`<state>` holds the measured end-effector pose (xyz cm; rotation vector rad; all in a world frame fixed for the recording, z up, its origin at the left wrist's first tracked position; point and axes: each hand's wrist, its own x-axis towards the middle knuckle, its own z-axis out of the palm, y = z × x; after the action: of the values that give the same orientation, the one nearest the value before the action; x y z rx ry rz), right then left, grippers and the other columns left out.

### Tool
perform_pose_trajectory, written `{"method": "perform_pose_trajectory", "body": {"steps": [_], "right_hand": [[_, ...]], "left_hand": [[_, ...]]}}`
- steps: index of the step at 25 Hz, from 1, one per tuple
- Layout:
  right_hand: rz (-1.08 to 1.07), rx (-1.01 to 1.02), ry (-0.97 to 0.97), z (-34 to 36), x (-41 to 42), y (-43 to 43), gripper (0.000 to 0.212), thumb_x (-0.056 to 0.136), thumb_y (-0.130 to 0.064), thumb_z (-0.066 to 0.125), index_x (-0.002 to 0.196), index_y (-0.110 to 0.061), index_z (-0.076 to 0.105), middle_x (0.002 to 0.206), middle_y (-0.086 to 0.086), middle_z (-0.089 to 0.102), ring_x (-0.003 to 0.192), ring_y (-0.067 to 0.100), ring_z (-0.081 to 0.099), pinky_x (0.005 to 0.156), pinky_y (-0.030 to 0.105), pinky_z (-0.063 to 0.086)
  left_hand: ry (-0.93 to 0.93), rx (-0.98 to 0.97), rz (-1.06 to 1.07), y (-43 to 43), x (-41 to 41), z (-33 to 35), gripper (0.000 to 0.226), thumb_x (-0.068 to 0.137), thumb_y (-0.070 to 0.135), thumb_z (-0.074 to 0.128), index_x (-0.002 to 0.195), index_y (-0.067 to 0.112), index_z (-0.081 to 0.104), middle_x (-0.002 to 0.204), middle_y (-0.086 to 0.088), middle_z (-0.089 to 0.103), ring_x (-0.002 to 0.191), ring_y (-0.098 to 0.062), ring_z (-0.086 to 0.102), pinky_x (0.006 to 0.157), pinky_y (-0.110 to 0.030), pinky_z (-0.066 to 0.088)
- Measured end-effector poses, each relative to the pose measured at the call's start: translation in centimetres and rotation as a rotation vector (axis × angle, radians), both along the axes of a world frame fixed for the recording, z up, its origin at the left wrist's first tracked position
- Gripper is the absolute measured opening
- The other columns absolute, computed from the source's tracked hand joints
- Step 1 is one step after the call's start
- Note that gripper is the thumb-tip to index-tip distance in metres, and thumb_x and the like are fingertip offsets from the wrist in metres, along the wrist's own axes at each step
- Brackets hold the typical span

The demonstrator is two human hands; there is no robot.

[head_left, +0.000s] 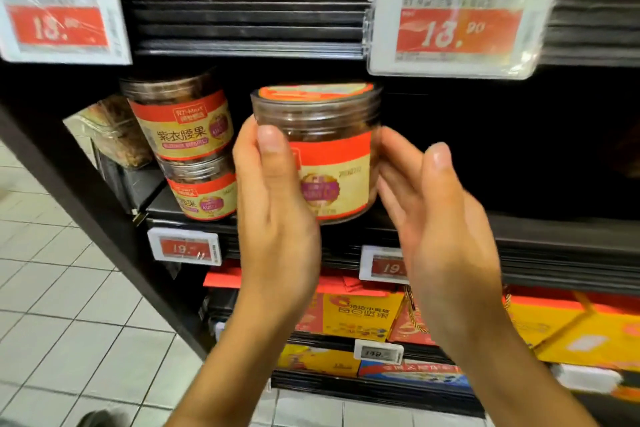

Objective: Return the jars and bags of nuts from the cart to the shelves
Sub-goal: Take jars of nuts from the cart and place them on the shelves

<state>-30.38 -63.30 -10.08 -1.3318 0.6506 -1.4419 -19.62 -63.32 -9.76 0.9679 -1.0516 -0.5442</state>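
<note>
At the front edge of the black metal shelf [554, 229], a clear round plastic jar of nuts with a red-and-gold label [332, 156] is held upright by the left hand [273, 204], thumb pressed on its front. The right hand [436, 211] lies spread, fingers nearly straight, at the jar's right side; whether it touches is unclear. Two matching jars [187, 149] sit stacked just left.

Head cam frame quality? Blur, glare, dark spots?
Head view: motion blur smears the upper right price tag, whose cover also shows glare, and the held jar label; stacked jars at left read sharper; shelf recess is near black; wide-angle skews the left upright.
</note>
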Motion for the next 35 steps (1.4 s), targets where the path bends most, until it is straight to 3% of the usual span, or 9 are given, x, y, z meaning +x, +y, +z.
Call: {"method": "perform_pose_trajectory", "body": {"steps": [4, 9, 15, 20, 24, 27, 31, 33, 35], "right_hand": [[0.036, 0.099, 0.031, 0.7, 0.0, -3.5, 0.043, 0.097, -0.041, 0.029, 0.129, -0.022, 0.050, 0.117, -0.023, 0.057, 0.114, -0.008, 0.052, 0.098, 0.009, 0.040], [0.163, 0.202, -0.030, 1.6, 1.3, -8.2, 0.056, 0.101, -0.041, 0.017, 0.138, -0.008, 0.043, 0.140, 0.005, 0.051, 0.127, 0.010, 0.048, 0.105, 0.021, 0.036], [0.270, 0.212, 0.105, 0.3, 2.0, -10.3, 0.071, 0.096, -0.054, 0.002, 0.142, -0.015, 0.040, 0.146, 0.002, 0.044, 0.134, 0.010, 0.039, 0.116, 0.030, 0.020], [0.220, 0.231, 0.183, -1.5, 1.3, -9.6, 0.078, 0.089, -0.063, 0.006, 0.146, -0.015, 0.030, 0.151, -0.001, 0.034, 0.131, 0.002, 0.037, 0.106, 0.017, 0.026], [0.185, 0.210, 0.202, -2.7, 1.0, -9.0, 0.071, 0.091, -0.057, 0.011, 0.139, -0.015, 0.042, 0.144, -0.004, 0.045, 0.119, -0.002, 0.047, 0.109, 0.020, 0.031], [0.127, 0.151, 0.285, -2.8, 1.8, -7.7, 0.060, 0.094, -0.053, 0.015, 0.138, -0.024, 0.043, 0.123, -0.027, 0.053, 0.101, -0.019, 0.051, 0.089, 0.001, 0.040], [0.111, 0.093, 0.313, -2.6, 2.3, -5.8, 0.048, 0.095, -0.052, 0.020, 0.079, -0.052, 0.065, 0.079, -0.046, 0.059, 0.085, -0.030, 0.051, 0.069, -0.007, 0.037], [0.082, 0.102, 0.311, -2.6, 2.0, -6.5, 0.045, 0.090, -0.058, 0.022, 0.108, -0.047, 0.061, 0.103, -0.043, 0.059, 0.100, -0.027, 0.049, 0.083, -0.003, 0.037], [0.108, 0.113, 0.320, -2.4, 1.8, -7.3, 0.068, 0.083, -0.063, 0.021, 0.138, -0.029, 0.043, 0.136, -0.029, 0.046, 0.118, -0.018, 0.041, 0.100, 0.009, 0.031]], "left_hand": [[0.153, -0.046, -0.277, -0.6, 1.9, 0.5, 0.067, 0.088, 0.051, 0.015, 0.138, 0.015, 0.041, 0.130, 0.011, 0.058, 0.121, 0.001, 0.052, 0.099, -0.015, 0.043], [0.144, -0.030, -0.255, -2.9, 3.6, -0.2, 0.066, 0.086, 0.052, 0.019, 0.138, 0.015, 0.040, 0.132, 0.008, 0.054, 0.124, -0.001, 0.050, 0.104, -0.019, 0.040], [0.022, 0.022, -0.205, -3.6, 4.9, -2.1, 0.042, 0.091, 0.047, 0.018, 0.123, 0.037, 0.043, 0.122, 0.026, 0.053, 0.122, 0.009, 0.047, 0.098, -0.008, 0.038], [-0.107, 0.092, -0.073, -2.4, 5.5, -3.2, 0.043, 0.095, 0.048, 0.023, 0.135, 0.039, 0.035, 0.137, 0.026, 0.042, 0.131, 0.009, 0.036, 0.108, -0.012, 0.030], [0.054, 0.317, -0.055, -3.8, 5.7, -5.6, 0.044, 0.103, 0.027, 0.030, 0.142, 0.009, 0.033, 0.150, -0.002, 0.037, 0.137, -0.010, 0.035, 0.102, -0.015, 0.031], [0.018, 0.340, -0.115, -3.1, 5.0, -5.2, 0.053, 0.094, 0.052, 0.030, 0.137, 0.024, 0.041, 0.139, 0.015, 0.047, 0.129, 0.006, 0.041, 0.097, -0.005, 0.036], [-0.025, 0.317, -0.082, -0.9, 5.8, -4.7, 0.074, 0.081, 0.067, 0.024, 0.142, 0.027, 0.038, 0.140, 0.024, 0.043, 0.126, 0.015, 0.039, 0.095, 0.002, 0.032], [0.018, 0.274, -0.046, -1.4, 5.9, -4.4, 0.067, 0.087, 0.065, 0.026, 0.141, 0.026, 0.039, 0.142, 0.021, 0.044, 0.126, 0.013, 0.040, 0.099, -0.002, 0.034], [0.065, 0.212, -0.040, -1.6, 5.7, -3.6, 0.058, 0.091, 0.057, 0.028, 0.137, 0.025, 0.043, 0.133, 0.024, 0.050, 0.123, 0.013, 0.044, 0.099, -0.007, 0.036]]}}
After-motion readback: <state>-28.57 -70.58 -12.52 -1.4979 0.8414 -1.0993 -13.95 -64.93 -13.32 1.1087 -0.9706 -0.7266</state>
